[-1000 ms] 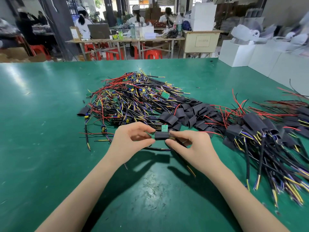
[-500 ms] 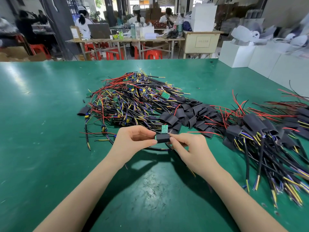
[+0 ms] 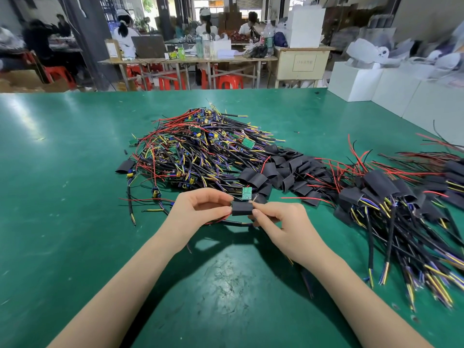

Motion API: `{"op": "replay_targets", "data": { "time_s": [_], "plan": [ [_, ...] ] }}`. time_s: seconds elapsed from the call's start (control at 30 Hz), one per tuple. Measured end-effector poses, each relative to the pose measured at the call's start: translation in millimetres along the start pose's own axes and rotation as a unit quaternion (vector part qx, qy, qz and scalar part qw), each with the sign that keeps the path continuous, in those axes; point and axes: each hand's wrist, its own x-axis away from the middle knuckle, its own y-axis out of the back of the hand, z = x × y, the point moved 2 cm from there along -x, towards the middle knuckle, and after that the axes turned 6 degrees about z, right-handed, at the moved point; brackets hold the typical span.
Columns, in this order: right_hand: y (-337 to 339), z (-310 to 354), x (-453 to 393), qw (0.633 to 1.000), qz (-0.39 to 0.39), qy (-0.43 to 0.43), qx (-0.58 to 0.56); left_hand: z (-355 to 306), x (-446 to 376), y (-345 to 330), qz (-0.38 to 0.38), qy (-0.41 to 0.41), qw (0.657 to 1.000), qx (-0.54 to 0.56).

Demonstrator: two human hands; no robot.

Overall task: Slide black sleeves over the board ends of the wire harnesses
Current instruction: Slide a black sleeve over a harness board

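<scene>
A flat black sleeve (image 3: pixel 241 208) is pinched between my left hand (image 3: pixel 198 209) and my right hand (image 3: pixel 281 224), a little above the green table (image 3: pixel 62 222). A small green board (image 3: pixel 247 192) sticks up just behind the sleeve's top edge. The harness's black cable (image 3: pixel 233 223) loops below my fingers. Behind lies a pile of bare wire harnesses (image 3: pixel 195 149) with green boards. Loose black sleeves (image 3: pixel 283 172) lie heaped to its right.
Sleeved harnesses (image 3: pixel 391 209) are stacked at the right, their wire ends fanning toward the table's near edge. White boxes (image 3: pixel 391 84) stand at the far right corner. Other people work at tables (image 3: pixel 180 61) in the background.
My right hand has shifted its fingers closer along the sleeve's right end. The sleeve and board stay in about the same place.
</scene>
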Motion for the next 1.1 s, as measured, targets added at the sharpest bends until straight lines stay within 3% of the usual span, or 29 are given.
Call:
{"op": "replay_targets", "data": {
  "time_s": [0.2,0.4,0.53,0.63,0.7,0.8,0.9,1.0,1.1],
  "plan": [
    [3,2,0,1.000,-0.003,-0.007,-0.023,-1,0,0,0.016,0.003,0.999,-0.030],
    [18,4,-1,0.996,-0.073,-0.006,-0.050,-4,0,-4,0.023,-0.022,0.999,-0.038],
    [60,-4,6,0.967,-0.250,0.013,-0.053,-7,-1,4,-0.040,-0.062,0.996,-0.052],
    [97,-22,20,0.905,-0.424,-0.043,0.016,-7,-1,10,-0.081,-0.066,0.994,-0.029],
    [115,-37,30,0.858,-0.495,-0.114,0.083,-7,-2,10,-0.090,-0.061,0.994,-0.024],
    [128,-62,41,0.807,-0.478,-0.302,0.169,-7,-2,8,-0.083,-0.055,0.995,-0.029],
    [128,-75,46,0.796,-0.392,-0.407,0.218,-6,-1,7,-0.067,-0.050,0.996,-0.043],
    [128,-80,48,0.793,-0.376,-0.424,0.226,-6,-1,6,-0.058,-0.048,0.996,-0.055],
    [128,-75,45,0.803,-0.413,-0.358,0.237,-6,-1,6,-0.063,-0.044,0.995,-0.058]
  ]
}}
